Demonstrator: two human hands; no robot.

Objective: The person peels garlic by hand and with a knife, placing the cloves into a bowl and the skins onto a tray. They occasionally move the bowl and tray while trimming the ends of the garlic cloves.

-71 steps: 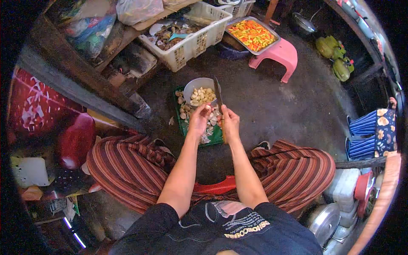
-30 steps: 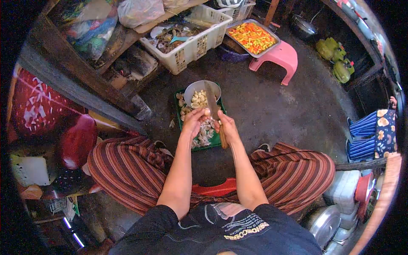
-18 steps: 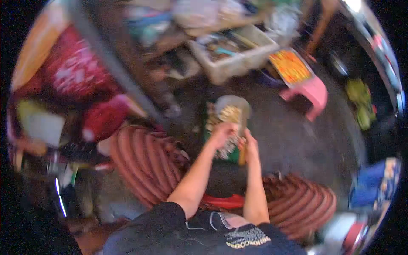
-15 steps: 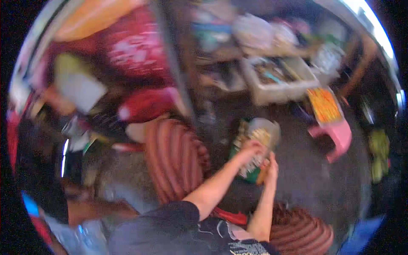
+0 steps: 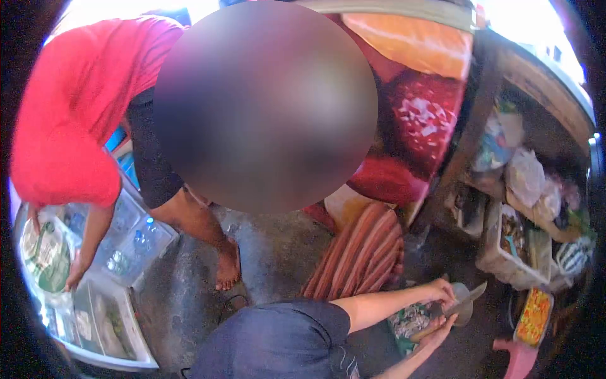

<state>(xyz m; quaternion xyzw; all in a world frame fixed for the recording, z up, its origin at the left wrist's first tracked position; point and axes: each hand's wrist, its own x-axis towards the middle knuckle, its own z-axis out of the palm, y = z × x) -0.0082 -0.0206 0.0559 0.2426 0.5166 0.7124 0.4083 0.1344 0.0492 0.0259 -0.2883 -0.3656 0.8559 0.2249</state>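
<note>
My right hand is closed around the handle of a knife, whose blade points up and to the right. Just above it, my left hand has its fingers pinched together close to the blade; whatever they hold is too small to make out. Beneath both hands lies a green container with pale, whitish chopped pieces in it. A greyish round bowl sits at its right side, partly behind the blade.
On the left, a person in a red shirt bends over, holding a clear container near a glass-topped case. A white crate, a tray of orange-yellow pieces and a pink stool are at the right. Striped cloth covers my knee.
My view has swung left, so the hands and container now appear lower and further right. The person in red has come into view. The knife blade shows clearly now.
</note>
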